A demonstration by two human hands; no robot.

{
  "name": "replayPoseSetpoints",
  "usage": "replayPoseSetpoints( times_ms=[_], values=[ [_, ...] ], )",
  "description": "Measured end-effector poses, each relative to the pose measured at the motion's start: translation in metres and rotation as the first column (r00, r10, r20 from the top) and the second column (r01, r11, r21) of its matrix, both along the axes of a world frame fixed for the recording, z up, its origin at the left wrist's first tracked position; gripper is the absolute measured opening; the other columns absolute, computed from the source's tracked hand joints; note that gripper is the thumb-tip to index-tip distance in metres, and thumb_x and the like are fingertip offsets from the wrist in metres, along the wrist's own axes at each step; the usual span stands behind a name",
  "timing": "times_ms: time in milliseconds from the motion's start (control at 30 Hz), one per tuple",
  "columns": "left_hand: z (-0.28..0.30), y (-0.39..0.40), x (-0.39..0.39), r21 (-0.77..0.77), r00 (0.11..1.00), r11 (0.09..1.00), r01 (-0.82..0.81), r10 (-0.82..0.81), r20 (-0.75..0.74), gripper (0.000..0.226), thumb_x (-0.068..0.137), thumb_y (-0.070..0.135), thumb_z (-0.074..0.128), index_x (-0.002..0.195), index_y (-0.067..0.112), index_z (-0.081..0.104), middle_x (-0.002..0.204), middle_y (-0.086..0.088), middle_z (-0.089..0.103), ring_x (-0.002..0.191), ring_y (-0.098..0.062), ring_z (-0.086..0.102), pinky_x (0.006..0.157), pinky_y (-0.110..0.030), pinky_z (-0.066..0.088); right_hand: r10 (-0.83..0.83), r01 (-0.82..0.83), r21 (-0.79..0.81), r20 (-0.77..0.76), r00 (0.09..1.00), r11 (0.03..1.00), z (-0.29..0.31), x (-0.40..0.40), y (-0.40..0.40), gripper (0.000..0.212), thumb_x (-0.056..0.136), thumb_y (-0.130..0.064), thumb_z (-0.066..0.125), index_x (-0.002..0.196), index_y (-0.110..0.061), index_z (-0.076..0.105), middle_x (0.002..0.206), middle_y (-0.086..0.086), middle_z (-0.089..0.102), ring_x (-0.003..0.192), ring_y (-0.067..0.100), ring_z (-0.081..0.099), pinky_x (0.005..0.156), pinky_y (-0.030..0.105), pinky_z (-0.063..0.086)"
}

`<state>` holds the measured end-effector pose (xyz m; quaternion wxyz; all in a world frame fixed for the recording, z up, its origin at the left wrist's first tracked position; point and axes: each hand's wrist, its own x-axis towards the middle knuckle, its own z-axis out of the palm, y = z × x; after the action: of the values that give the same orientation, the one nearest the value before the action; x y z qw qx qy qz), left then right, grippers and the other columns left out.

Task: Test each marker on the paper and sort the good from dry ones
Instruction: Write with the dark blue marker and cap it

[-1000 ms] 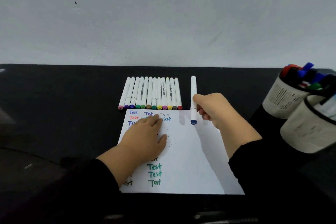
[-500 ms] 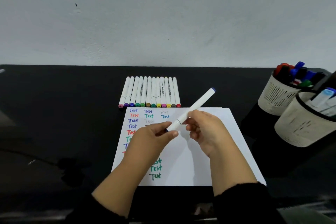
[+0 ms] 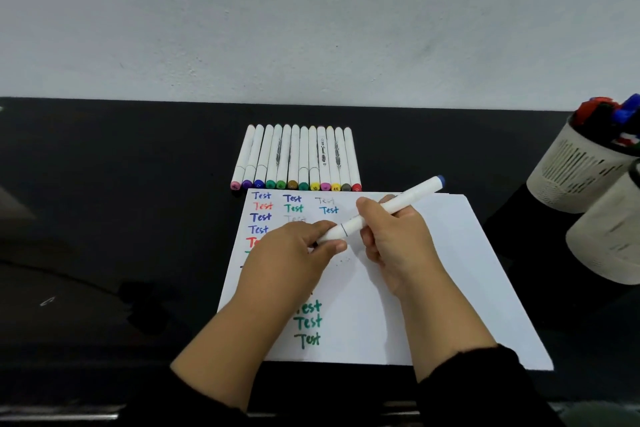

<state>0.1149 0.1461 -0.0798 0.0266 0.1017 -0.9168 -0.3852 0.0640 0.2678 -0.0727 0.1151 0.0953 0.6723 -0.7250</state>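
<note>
Both hands on one white marker [image 3: 388, 208] above the paper [image 3: 450, 270]. L hand [image 3: 294, 260] pinches its near cap end w/ thumb + fingers; R hand [image 3: 391, 239] grips mid-barrel. Marker tilts up-right, blue end past R hand. Row of markers [image 3: 296, 158] lies just beyond paper's far edge. Two pen cups [image 3: 575, 170] at right.

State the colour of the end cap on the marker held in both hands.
Dark blue: the end cap on the marker, head view.
</note>
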Motion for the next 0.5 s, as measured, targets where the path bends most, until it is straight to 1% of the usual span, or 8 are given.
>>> replayPoseSetpoints(
  times_ms=[67, 133, 200, 233, 300, 367, 433, 500],
  values=[
    [0.000, 0.000, -0.001, 0.033, 0.999, 0.999, 0.012, -0.013, 0.036, 0.023, 0.090, 0.041, 0.055, 0.111, 0.039, 0.063, 0.074, 0.011, 0.056, 0.066, -0.004, 0.048, 0.058, -0.021, 0.033, -0.006, 0.008, 0.046, -0.028, 1.000, 0.999, -0.002, -0.001, 0.000, 0.021, 0.092, -0.018, 0.058, 0.073, -0.016, 0.049, 0.050, -0.003, 0.043, 0.044, 0.007, 0.037, 0.042, 0.019, 0.035],
    [0.001, 0.000, -0.001, 0.074, 0.998, 0.997, 0.012, -0.016, 0.058, 0.017, 0.090, 0.041, 0.056, 0.103, 0.040, 0.065, 0.062, 0.011, 0.052, 0.057, -0.004, 0.045, 0.055, -0.021, 0.032, -0.012, 0.015, 0.053, -0.051, 0.999, 0.998, -0.002, -0.002, 0.001, 0.022, 0.092, -0.016, 0.056, 0.071, -0.016, 0.048, 0.049, -0.003, 0.041, 0.044, 0.008, 0.036, 0.042, 0.020, 0.034],
    [0.005, -0.001, -0.001, 0.113, 0.995, 0.994, 0.010, -0.020, 0.095, 0.012, 0.090, 0.041, 0.056, 0.086, 0.038, 0.067, 0.050, 0.013, 0.049, 0.047, -0.003, 0.041, 0.051, -0.019, 0.032, -0.014, 0.017, 0.039, -0.064, 0.998, 0.999, -0.002, -0.002, 0.001, 0.023, 0.092, -0.013, 0.055, 0.070, -0.015, 0.046, 0.049, -0.002, 0.038, 0.042, 0.008, 0.034, 0.041, 0.020, 0.033],
    [0.007, -0.002, -0.001, 0.137, 0.993, 0.990, 0.012, -0.028, 0.113, 0.016, 0.090, 0.041, 0.056, 0.077, 0.038, 0.065, 0.046, 0.015, 0.049, 0.043, -0.002, 0.040, 0.048, -0.017, 0.033, -0.014, 0.016, 0.029, -0.070, 0.997, 0.999, -0.001, -0.002, 0.001, 0.023, 0.091, -0.012, 0.055, 0.071, -0.015, 0.045, 0.050, -0.002, 0.037, 0.042, 0.007, 0.033, 0.041, 0.020, 0.033],
    [0.009, -0.004, 0.000, 0.173, 0.992, 0.985, 0.012, -0.034, 0.121, 0.020, 0.090, 0.040, 0.056, 0.071, 0.039, 0.062, 0.046, 0.016, 0.050, 0.039, 0.000, 0.040, 0.043, -0.012, 0.035, -0.019, 0.021, 0.018, -0.070, 0.997, 1.000, 0.000, -0.001, 0.000, 0.022, 0.091, -0.012, 0.054, 0.071, -0.015, 0.045, 0.051, -0.001, 0.037, 0.043, 0.008, 0.032, 0.041, 0.019, 0.033],
    [0.011, -0.003, 0.002, 0.167, 0.996, 0.986, 0.006, -0.021, 0.091, 0.015, 0.090, 0.039, 0.056, 0.079, 0.039, 0.065, 0.052, 0.013, 0.053, 0.046, -0.001, 0.044, 0.048, -0.015, 0.038, -0.042, 0.043, 0.023, -0.048, 0.998, 0.999, 0.002, 0.001, -0.002, 0.019, 0.091, -0.014, 0.055, 0.073, -0.015, 0.048, 0.053, -0.001, 0.039, 0.044, 0.008, 0.033, 0.041, 0.019, 0.034],
    [0.010, 0.001, 0.003, 0.020, 0.999, 0.999, 0.031, -0.032, 0.026, 0.015, 0.092, 0.040, 0.052, 0.099, 0.037, 0.065, 0.071, 0.007, 0.057, 0.065, -0.006, 0.050, 0.062, -0.023, 0.041, -0.078, 0.078, 0.014, -0.018, 0.997, 0.997, 0.004, 0.002, -0.004, 0.017, 0.091, -0.015, 0.055, 0.074, -0.016, 0.051, 0.053, -0.002, 0.040, 0.043, 0.007, 0.034, 0.040, 0.018, 0.033],
    [0.010, 0.003, 0.005, -0.102, 0.997, 0.993, 0.065, -0.068, -0.027, 0.022, 0.093, 0.041, 0.048, 0.108, 0.034, 0.062, 0.081, 0.005, 0.057, 0.075, -0.010, 0.051, 0.068, -0.025, 0.040, -0.101, 0.101, 0.001, -0.012, 0.995, 0.995, 0.004, 0.002, -0.005, 0.020, 0.091, -0.014, 0.055, 0.072, -0.016, 0.050, 0.052, -0.002, 0.039, 0.042, 0.007, 0.033, 0.039, 0.018, 0.032]
  ],
)
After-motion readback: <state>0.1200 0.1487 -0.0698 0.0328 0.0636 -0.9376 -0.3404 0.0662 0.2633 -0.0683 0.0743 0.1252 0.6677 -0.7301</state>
